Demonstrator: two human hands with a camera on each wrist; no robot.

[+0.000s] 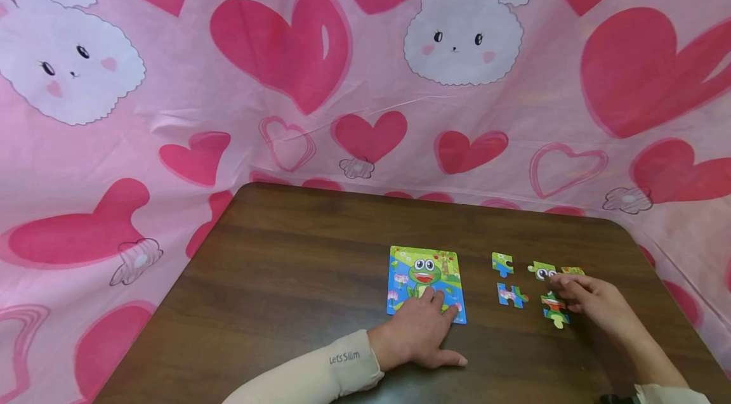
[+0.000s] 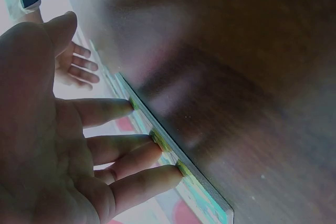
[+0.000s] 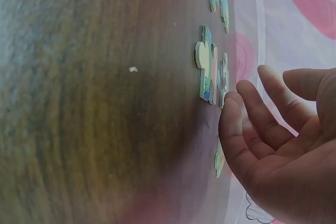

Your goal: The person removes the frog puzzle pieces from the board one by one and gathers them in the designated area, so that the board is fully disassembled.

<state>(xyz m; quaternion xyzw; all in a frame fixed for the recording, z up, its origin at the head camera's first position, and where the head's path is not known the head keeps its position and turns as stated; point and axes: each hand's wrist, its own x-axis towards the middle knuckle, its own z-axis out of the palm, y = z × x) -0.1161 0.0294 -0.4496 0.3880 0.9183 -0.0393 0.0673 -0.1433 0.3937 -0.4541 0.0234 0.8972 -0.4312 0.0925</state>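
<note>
A square frog picture board [image 1: 402, 258] lies on the table, and the fingertips of my left hand [image 1: 417, 331] rest on its lower part. In the left wrist view those fingers [image 2: 144, 179] touch the board's face near its edge, with the thumb held apart. To the right are loose jigsaw pieces. My right hand [image 1: 599, 302] hovers by the piece with the frog's eyes [image 1: 542, 269] and the pieces with its mouth and belly [image 1: 555, 314]. Its fingers bend loosely with nothing visible between them. A corner piece [image 1: 573, 271] is partly hidden behind this hand.
Two more pieces, a green-and-blue one [image 1: 502, 263] and one with a pink flower [image 1: 510, 295], lie between the board and my right hand. The brown wooden table [image 1: 274, 277] meets a pink curtain [image 1: 240, 99] with hearts and rabbits along its far edge.
</note>
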